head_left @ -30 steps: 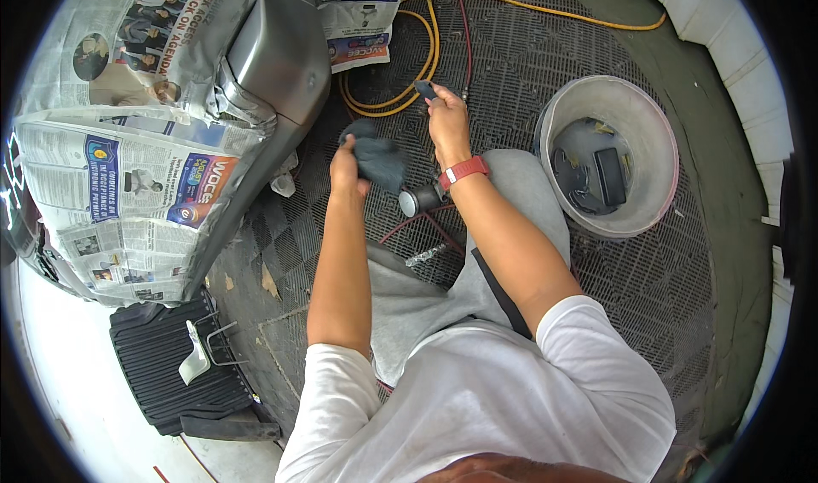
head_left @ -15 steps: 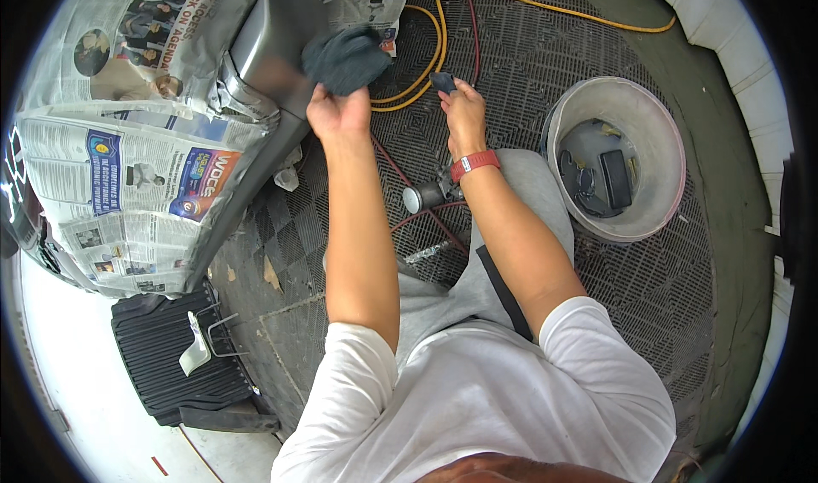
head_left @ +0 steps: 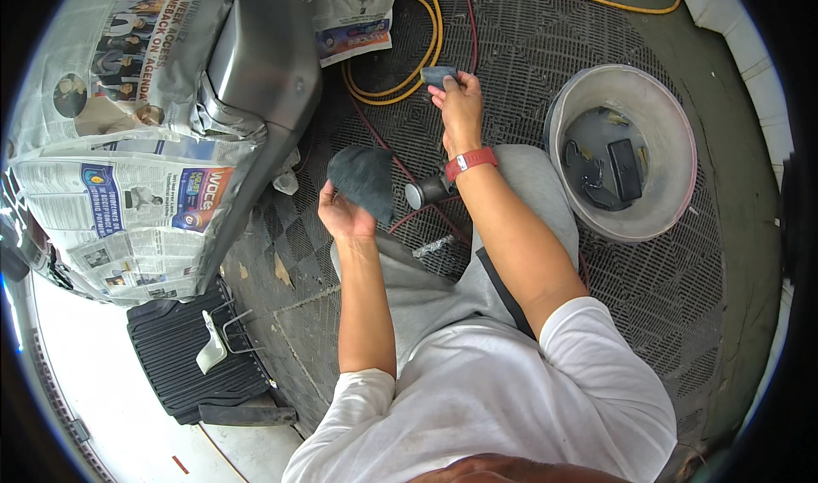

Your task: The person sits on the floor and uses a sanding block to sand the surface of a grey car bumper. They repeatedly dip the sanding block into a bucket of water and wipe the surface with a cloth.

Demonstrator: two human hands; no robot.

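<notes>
My left hand [head_left: 345,219] is gripping a dark cloth [head_left: 365,179] above my knee, beside the masked grey panel [head_left: 260,61]; my right hand [head_left: 460,108] is pinching a small grey pad [head_left: 437,75] over the floor grating [head_left: 528,48].

Left hand [head_left: 345,217] holds dark cloth [head_left: 362,179]; right hand [head_left: 458,108] pinches perhaps sandpaper [head_left: 437,75].

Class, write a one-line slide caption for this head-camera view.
Left hand holds a dark cloth, right hand a small grey pad, beside a newspaper-masked grey panel.
</notes>
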